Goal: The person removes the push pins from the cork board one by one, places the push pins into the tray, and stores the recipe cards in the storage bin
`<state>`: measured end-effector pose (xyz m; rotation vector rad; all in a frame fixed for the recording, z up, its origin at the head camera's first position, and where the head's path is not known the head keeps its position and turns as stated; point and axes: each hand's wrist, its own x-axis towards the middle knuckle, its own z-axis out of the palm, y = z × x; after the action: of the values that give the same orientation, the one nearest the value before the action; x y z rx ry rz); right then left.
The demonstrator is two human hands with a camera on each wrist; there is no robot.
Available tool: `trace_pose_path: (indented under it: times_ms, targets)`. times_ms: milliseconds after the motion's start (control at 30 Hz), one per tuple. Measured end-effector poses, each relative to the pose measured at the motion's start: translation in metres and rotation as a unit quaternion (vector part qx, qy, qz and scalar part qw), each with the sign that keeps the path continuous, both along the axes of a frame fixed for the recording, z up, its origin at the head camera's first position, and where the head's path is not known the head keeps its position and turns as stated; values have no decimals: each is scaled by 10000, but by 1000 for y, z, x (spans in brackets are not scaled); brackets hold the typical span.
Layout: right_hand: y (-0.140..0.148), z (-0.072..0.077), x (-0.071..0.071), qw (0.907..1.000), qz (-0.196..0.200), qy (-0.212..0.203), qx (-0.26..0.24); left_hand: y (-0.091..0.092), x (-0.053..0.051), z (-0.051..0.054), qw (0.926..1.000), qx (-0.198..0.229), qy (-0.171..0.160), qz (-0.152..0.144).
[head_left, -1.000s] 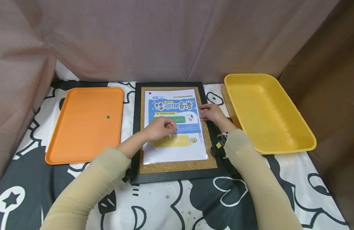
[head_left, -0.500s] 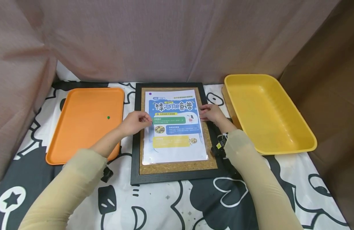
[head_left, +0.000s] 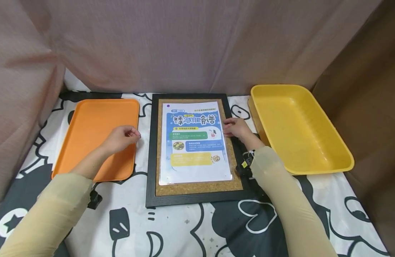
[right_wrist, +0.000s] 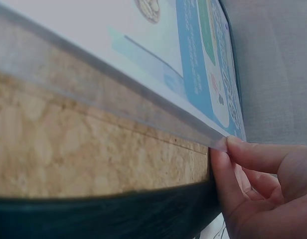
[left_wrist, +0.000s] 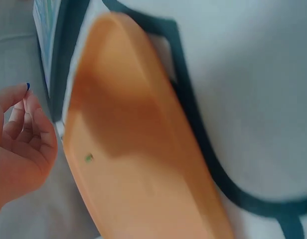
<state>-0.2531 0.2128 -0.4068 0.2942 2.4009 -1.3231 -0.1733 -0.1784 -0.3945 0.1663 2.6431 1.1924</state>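
Observation:
My left hand [head_left: 119,140] is over the right part of the orange tray [head_left: 91,121], fingers curled, and pinches a small blue thumbtack [left_wrist: 28,86] between thumb and fingertip. In the left wrist view a green thumbtack [left_wrist: 89,158] lies on the tray; the hand hides it from the head view. A laminated printed sheet [head_left: 194,173] lies on a black-framed cork board [head_left: 197,187]. Its top left corner bears a purple thumbtack [head_left: 168,106]. My right hand [head_left: 237,129] pinches the sheet's right edge between thumb and finger, as the right wrist view shows.
A deep yellow bin [head_left: 300,128] stands right of the cork board. The orange tray is on the board's left. A black-and-white patterned cloth [head_left: 181,228] covers the table, and brown curtains [head_left: 152,46] hang behind and at the sides.
My left hand has moved left from above the sheet, past the board's left frame, to over the orange tray. The right hand has stayed at the sheet's right edge.

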Motion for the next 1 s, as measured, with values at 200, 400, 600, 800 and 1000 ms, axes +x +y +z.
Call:
trace_pose_path:
  times_ms: [200, 400, 600, 800, 1000]
  targets:
    - [1, -1, 0, 10000, 43, 33, -3, -22, 6, -4, 9994, -198, -172, 213]
    - [1, 0, 0, 9999, 56, 51, 76, -39, 9, -11, 9978, -328, -330, 464]
    - [1, -2, 1, 10000, 32, -14, 5, -52, 10, -22, 9953, -455, -577, 637]
    - [1, -2, 2, 10000, 44, -59, 3, -58, 10, -28, 9922, -592, -763, 790]
    - [1, 1, 0, 9999, 61, -34, 123, -60, 9, -27, 9916, -607, -807, 811]
